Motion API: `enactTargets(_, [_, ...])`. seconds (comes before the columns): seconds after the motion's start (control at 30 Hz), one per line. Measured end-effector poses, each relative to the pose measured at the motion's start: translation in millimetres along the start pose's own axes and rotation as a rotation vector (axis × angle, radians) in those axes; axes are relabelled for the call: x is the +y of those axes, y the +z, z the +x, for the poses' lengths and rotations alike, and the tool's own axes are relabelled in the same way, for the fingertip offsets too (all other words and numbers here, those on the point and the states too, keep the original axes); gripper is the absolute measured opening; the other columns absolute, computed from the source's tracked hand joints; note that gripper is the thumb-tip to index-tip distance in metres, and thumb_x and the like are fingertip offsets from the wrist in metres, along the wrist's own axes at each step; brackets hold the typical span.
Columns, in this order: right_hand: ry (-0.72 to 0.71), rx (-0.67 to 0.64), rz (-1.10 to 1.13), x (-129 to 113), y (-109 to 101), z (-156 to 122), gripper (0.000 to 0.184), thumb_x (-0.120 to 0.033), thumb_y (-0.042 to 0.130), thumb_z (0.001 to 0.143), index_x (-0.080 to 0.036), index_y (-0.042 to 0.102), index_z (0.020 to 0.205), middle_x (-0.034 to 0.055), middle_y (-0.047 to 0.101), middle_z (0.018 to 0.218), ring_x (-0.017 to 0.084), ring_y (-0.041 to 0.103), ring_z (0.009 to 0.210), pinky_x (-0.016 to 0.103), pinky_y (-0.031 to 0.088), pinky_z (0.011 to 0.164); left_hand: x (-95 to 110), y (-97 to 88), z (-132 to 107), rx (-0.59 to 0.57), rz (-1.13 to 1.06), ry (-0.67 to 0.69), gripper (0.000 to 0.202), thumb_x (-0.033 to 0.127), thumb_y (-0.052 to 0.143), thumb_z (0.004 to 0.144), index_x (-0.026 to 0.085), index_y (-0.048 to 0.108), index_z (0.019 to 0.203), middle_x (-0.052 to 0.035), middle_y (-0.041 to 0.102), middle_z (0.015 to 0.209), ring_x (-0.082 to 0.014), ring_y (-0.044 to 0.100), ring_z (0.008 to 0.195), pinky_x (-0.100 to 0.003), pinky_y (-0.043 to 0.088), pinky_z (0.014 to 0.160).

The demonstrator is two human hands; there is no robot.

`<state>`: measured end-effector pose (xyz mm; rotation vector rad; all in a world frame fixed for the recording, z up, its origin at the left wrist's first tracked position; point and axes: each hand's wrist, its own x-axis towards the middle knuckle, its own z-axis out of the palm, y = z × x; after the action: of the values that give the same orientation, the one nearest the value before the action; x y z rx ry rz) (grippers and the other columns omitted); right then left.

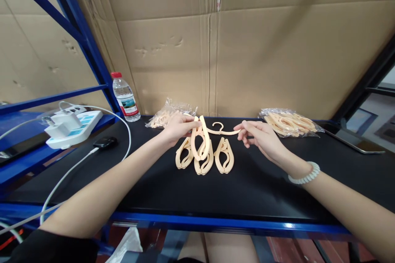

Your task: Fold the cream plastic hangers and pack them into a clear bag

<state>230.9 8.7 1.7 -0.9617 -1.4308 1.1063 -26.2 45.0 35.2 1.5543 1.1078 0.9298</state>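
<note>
My left hand (pixel 180 128) pinches a folded beige plastic hanger (pixel 207 144) near its top, holding it above the black tabletop. Under it and partly covered lies another folded hanger (pixel 204 169). Two more folded hangers lie on either side, one at left (pixel 179 162) and one at right (pixel 228 165). Behind them is an unfolded hanger (pixel 220 132), its hook pointing away from me; my hands hide parts of its arms. My right hand (pixel 259 136) hovers by that hanger's right arm, fingers loosely bent and apart, with nothing visible in them. Whether it touches the arm is unclear.
Clear bags of beige hangers lie at the back left (pixel 160 118) and back right (pixel 290 122). A water bottle (pixel 126 98) stands back left. Nearby are a white power strip (pixel 89 125), cables and a small black device (pixel 105 143). A cardboard wall (pixel 262 49) closes the back.
</note>
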Motion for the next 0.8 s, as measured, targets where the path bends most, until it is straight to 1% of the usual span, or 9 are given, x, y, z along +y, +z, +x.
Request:
enactTargets(0.07, [0.031,0.006,0.027,2,-2,1,0.042,-0.055,0.067,0.079,-0.014,0.072,0.084,0.0036,0.061,0.065,0.012,0.052,0.056,0.023,0.041,0.047,-4,0.6,1,-0.023,0.023,-0.036,0.013,0.025,0.066,0.076,0.014,0.064,0.068,-0.0009,0.063,0.068,-0.0102,0.059,0.064,-0.023,0.047,0.062])
enactTargets(0.17, [0.052,0.010,0.053,3,-3,1,0.041,-0.055,0.069,0.077,-0.014,0.072,0.082,0.0036,0.061,0.065,0.012,0.051,0.056,0.023,0.041,0.048,-8,5.2,1,-0.058,0.041,-0.059,0.016,0.028,0.066,0.077,0.015,0.063,0.069,-0.0008,0.064,0.069,-0.0107,0.060,0.066,-0.023,0.047,0.061])
enactTargets(0.43, [0.116,0.019,0.136,3,-5,3,0.036,-0.050,0.073,0.074,-0.014,0.072,0.079,0.0032,0.061,0.064,0.011,0.050,0.057,0.023,0.040,0.050,-10,17.2,4,-0.116,0.074,-0.056,0.025,0.034,0.070,0.074,0.016,0.058,0.062,0.0002,0.060,0.064,-0.0109,0.060,0.064,-0.025,0.049,0.064])
enactTargets(0.53, [0.154,0.030,0.189,4,-7,5,0.031,-0.045,0.074,0.074,-0.014,0.072,0.078,0.0032,0.062,0.063,0.011,0.050,0.056,0.023,0.040,0.050,-10,20.1,7,-0.140,0.115,-0.056,0.025,0.036,0.073,0.071,0.016,0.060,0.065,-0.0005,0.062,0.067,-0.0113,0.061,0.064,-0.025,0.050,0.065])
enactTargets(0.6, [0.194,0.052,0.225,5,-9,7,0.026,-0.040,0.072,0.076,-0.014,0.072,0.077,0.0028,0.061,0.063,0.010,0.050,0.055,0.023,0.040,0.050,-10,20.9,9,-0.176,0.161,-0.057,0.025,0.037,0.075,0.068,0.015,0.063,0.069,-0.0025,0.065,0.070,-0.0129,0.062,0.065,-0.026,0.049,0.064])
enactTargets(0.7, [0.251,0.082,0.258,7,-12,11,0.021,-0.034,0.066,0.081,-0.014,0.070,0.076,0.0021,0.060,0.062,0.010,0.050,0.054,0.022,0.040,0.050,-12,19.8,14,-0.221,0.261,-0.035,0.027,0.039,0.075,0.067,0.014,0.066,0.070,-0.0038,0.066,0.068,-0.0134,0.059,0.061,-0.025,0.043,0.056])
enactTargets(0.8, [0.285,0.098,0.262,9,-16,14,0.020,-0.031,0.062,0.084,-0.014,0.069,0.077,0.0018,0.059,0.062,0.010,0.050,0.054,0.023,0.041,0.050,-15,17.1,18,-0.239,0.364,0.027,0.028,0.040,0.075,0.067,0.014,0.067,0.064,-0.0012,0.061,0.061,-0.0120,0.052,0.056,-0.025,0.037,0.053])
